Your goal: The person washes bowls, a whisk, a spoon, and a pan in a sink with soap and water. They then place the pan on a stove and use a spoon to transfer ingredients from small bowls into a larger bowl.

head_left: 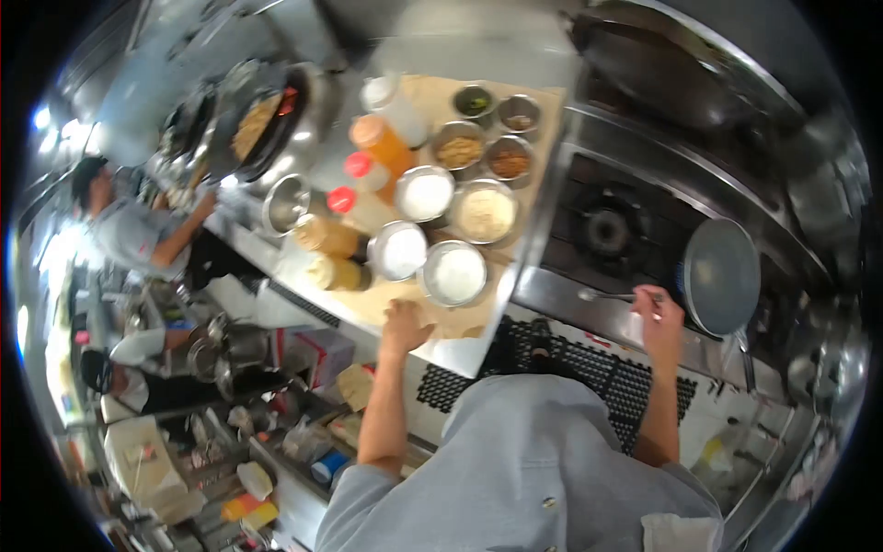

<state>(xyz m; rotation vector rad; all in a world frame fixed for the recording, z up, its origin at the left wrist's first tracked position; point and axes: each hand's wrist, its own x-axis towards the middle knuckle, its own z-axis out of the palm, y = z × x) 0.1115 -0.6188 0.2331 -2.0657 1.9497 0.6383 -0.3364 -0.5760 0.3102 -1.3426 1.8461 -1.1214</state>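
Observation:
In my right hand [659, 322] is a small metal spoon [607, 295], its bowl end pointing left over the stove's front ledge. Just right of that hand, a grey frying pan [722, 281] sits on the stove, handle toward me. My left hand [405, 326] lies with fingers spread on the brown-papered counter [455, 324], near its front edge. Closest to it are steel bowls of white powder, one [401, 250] to the left and another [454, 274] to the right. Behind them stand a bowl of pale crumbly stuff [487, 212] and a further white-filled bowl [426, 193].
Squeeze bottles [333, 237] line the counter's left side; small bowls of toppings [458, 145] stand farther back. A bare burner [607, 228] lies left of the pan, a large wok [644, 69] behind. Two co-workers [138, 230] are at the left. Black mats [570, 368] cover the floor.

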